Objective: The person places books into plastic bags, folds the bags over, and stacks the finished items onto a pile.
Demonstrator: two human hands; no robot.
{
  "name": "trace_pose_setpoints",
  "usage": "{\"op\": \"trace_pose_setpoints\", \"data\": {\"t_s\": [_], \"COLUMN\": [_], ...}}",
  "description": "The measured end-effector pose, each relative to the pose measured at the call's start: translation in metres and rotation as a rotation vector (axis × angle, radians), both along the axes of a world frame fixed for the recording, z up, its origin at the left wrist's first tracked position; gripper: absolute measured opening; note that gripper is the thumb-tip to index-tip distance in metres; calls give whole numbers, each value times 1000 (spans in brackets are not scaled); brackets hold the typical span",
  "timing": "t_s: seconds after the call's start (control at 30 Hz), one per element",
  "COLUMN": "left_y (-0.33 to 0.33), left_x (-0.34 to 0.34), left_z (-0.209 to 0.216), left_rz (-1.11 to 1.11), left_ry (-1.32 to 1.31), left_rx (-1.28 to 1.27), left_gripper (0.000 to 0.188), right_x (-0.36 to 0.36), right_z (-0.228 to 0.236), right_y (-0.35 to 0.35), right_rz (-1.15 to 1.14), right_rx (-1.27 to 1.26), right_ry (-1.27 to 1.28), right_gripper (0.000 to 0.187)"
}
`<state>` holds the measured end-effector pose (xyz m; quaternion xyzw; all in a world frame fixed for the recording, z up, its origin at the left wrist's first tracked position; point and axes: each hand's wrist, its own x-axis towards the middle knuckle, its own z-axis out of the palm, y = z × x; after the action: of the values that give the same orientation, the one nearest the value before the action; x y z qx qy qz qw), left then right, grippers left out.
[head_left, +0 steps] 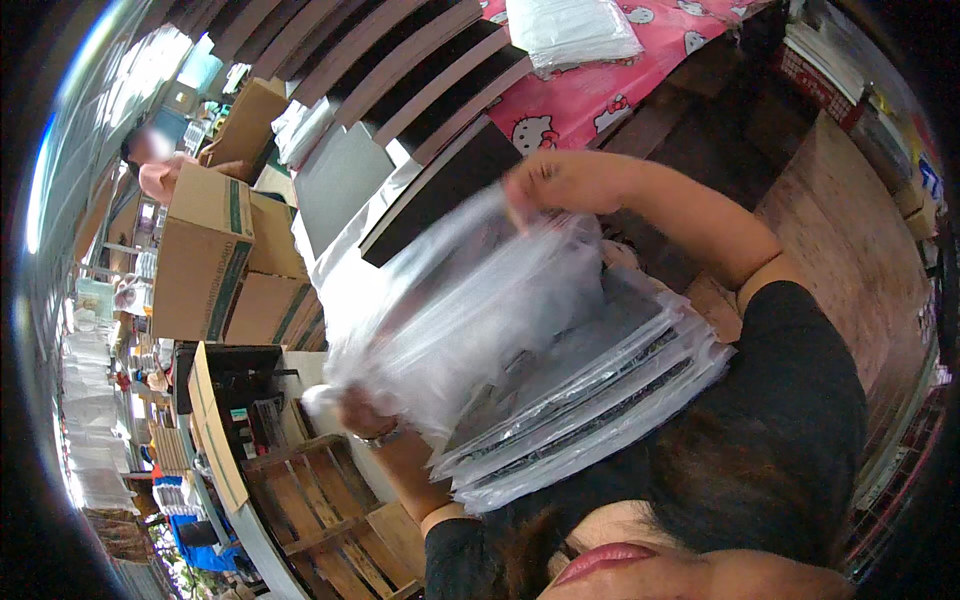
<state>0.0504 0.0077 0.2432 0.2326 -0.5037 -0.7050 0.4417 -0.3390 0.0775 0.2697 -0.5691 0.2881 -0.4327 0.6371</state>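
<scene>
A clear plastic bag (480,285), smeared by motion, is stretched between my two hands. My left hand (365,412), with a band at the wrist, closes on its lower left end. At the upper end my right hand (535,187) grips the bag's edge, its fingers partly blurred. Close to my body, below the bag, lies a stack of dark flat pieces in clear plastic sleeves (590,400). Just beyond the bag is a black flat panel (450,190), its near edge partly covered by the plastic. I cannot tell whether anything is inside the bag.
Several dark flat panels (420,75) lie overlapped in a row at the top. A pile of clear bags (572,35) rests on a pink patterned cloth (560,115). Cardboard boxes (205,250) and a wooden pallet (335,515) are at left. Another person (165,178) is behind the boxes.
</scene>
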Motion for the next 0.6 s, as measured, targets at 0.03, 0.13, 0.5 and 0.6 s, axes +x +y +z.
{"op": "trace_pose_setpoints", "data": {"t_s": [0.03,0.13,0.5,0.6], "left_y": [-6,-34,-72,-92], "left_x": [13,40,5,-54], "left_z": [-15,-83,-33,-14], "left_rz": [1,-126,196,399], "left_ry": [71,-71,-208,-755], "left_rx": [78,87,-157,-306], "left_gripper": [56,49,42,27], "right_x": [-1,-9,-33,-25], "right_z": [5,-3,-24,-33], "right_y": [5,-3,-32,-54], "right_rz": [131,67,-260,-675], "right_rx": [-75,-267,-196,-449], "right_ry": [205,88,-171,294], "right_gripper": [20,20,43,49]}}
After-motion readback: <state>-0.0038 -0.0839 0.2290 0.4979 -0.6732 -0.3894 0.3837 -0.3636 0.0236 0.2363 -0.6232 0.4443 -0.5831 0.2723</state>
